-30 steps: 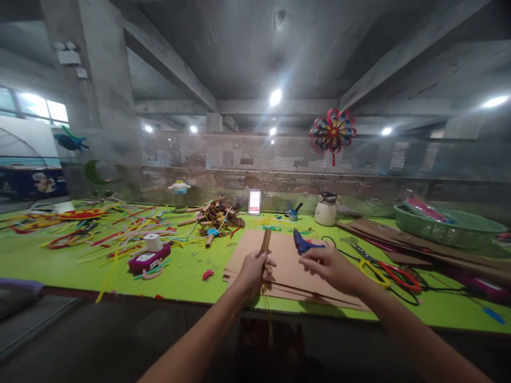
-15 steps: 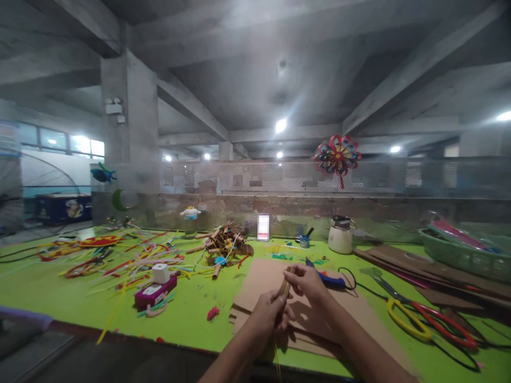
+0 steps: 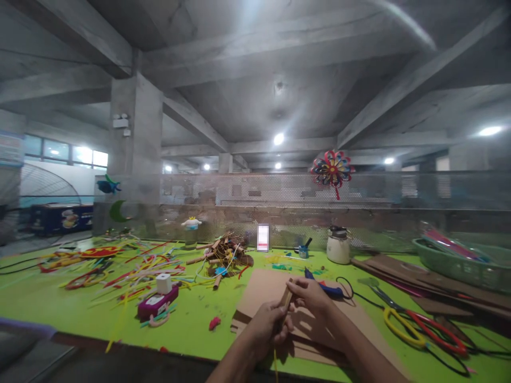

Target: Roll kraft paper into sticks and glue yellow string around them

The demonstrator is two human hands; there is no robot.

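Note:
A small rolled piece of brown cardboard is held between my two hands, tilted up and slightly right. My left hand is closed around its lower part. With thumb and fingertips, my right hand pinches its upper end. A thin yellow strand hangs below my left hand; where it starts is hidden. Beneath both hands lie stacked brown cardboard sheets. Just beyond my right hand is a blue glue gun with a black cord.
Scissors with yellow and red handles lie at right, near cardboard pieces and a green basket. A heap of cardboard rolls, scattered colourful strips and a purple power strip occupy the left. A white jug stands behind.
The camera has tilted up a little, so the table sits lower in view. Both hands still grip the cardboard roll, with only slight finger movement.

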